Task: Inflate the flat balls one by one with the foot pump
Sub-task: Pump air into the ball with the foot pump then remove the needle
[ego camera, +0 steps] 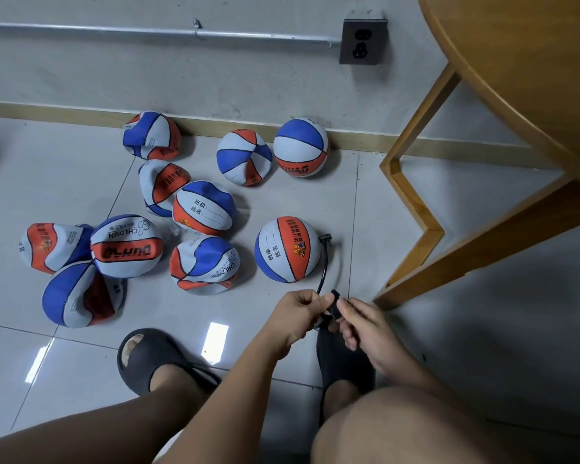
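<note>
Several flat red, white and blue balls [203, 265] lie crumpled on the tiled floor. Two look round: one [287, 249] just ahead of my hands and one [301, 147] against the wall. A black pump hose [324, 262] curves along the near round ball's right side, its nozzle end [325, 238] by the ball. My left hand [300, 314] pinches the hose's lower end. My right hand [359, 321] grips a small black part [335, 294] of the pump beside it. The pump body is mostly hidden under my hands and right foot.
A wooden table [516, 95] with angled legs [412, 195] stands at the right, close to my right hand. A wall with a metal conduit and a dark socket [363, 41] closes off the far side. My feet wear black slippers [148, 360].
</note>
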The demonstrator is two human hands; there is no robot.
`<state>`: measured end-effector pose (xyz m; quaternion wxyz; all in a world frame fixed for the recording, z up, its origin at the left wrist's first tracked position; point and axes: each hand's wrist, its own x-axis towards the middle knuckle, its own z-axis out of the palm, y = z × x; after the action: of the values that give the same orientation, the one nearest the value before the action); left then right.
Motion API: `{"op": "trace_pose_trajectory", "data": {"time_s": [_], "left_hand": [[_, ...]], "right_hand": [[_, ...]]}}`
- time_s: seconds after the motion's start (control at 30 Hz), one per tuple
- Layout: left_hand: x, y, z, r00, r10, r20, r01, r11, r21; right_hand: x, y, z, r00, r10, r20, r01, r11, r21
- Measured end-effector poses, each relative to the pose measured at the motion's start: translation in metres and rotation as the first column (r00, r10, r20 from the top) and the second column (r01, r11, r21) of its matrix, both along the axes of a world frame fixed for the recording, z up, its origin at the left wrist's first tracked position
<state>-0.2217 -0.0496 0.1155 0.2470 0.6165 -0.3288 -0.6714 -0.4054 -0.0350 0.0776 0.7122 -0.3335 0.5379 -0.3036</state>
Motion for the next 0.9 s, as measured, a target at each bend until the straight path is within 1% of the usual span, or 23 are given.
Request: {"op": "trace_pose_trajectory", "data": {"time_s": [0.07, 0.13, 0.2, 0.4, 0.47, 0.53, 0.6, 0.63, 0.73, 0.83, 0.9], "left_hand": [[-0.001, 0.004, -0.010, 0.998, -0.001, 0.060, 0.000, 1.000, 0.006], [0.000, 0.008, -0.022, 0.988, -0.025, 0.151, 0.023, 1.000, 0.013], [0.000, 0.013, -0.032, 0.975, -0.049, 0.216, 0.045, 0.999, 0.024], [-0.001, 0.018, -0.036, 0.949, -0.100, 0.301, 0.102, 0.995, 0.009], [0.002, 0.016, -0.026, 0.967, -0.085, 0.239, 0.088, 0.996, -0.003], [0.004, 0.007, -0.008, 0.994, -0.040, 0.099, 0.042, 0.999, -0.018], [0.007, -0.005, 0.012, 0.999, -0.016, -0.031, 0.015, 0.999, -0.043], [0.008, -0.012, 0.021, 0.997, -0.013, -0.071, 0.008, 0.998, -0.058], [0.009, -0.023, 0.034, 0.994, -0.001, -0.106, -0.007, 0.997, -0.077], [0.009, -0.019, 0.030, 0.990, -0.001, -0.142, -0.009, 0.997, -0.072], [0.006, -0.012, 0.022, 0.994, 0.002, -0.106, -0.009, 0.998, -0.063]], "right_hand": [[-0.001, 0.001, -0.011, 0.999, 0.032, -0.041, -0.031, 0.999, 0.029], [-0.002, 0.003, -0.021, 0.993, 0.071, -0.089, -0.067, 0.996, 0.052], [-0.003, 0.006, -0.031, 0.990, 0.095, -0.107, -0.088, 0.993, 0.073], [-0.004, 0.010, -0.029, 0.985, 0.113, -0.130, -0.105, 0.992, 0.065], [-0.003, 0.008, -0.017, 0.991, 0.085, -0.101, -0.081, 0.996, 0.041], [0.000, 0.001, 0.001, 0.999, 0.032, -0.036, -0.032, 0.999, 0.012], [0.002, -0.008, 0.020, 0.999, -0.020, 0.035, 0.021, 1.000, -0.017], [0.003, -0.012, 0.028, 0.997, -0.040, 0.065, 0.042, 0.999, -0.030], [0.004, -0.017, 0.042, 0.993, -0.066, 0.101, 0.072, 0.996, -0.058], [0.004, -0.015, 0.037, 0.993, -0.058, 0.106, 0.065, 0.996, -0.056], [0.002, -0.013, 0.025, 0.997, -0.045, 0.070, 0.049, 0.997, -0.063]]}}
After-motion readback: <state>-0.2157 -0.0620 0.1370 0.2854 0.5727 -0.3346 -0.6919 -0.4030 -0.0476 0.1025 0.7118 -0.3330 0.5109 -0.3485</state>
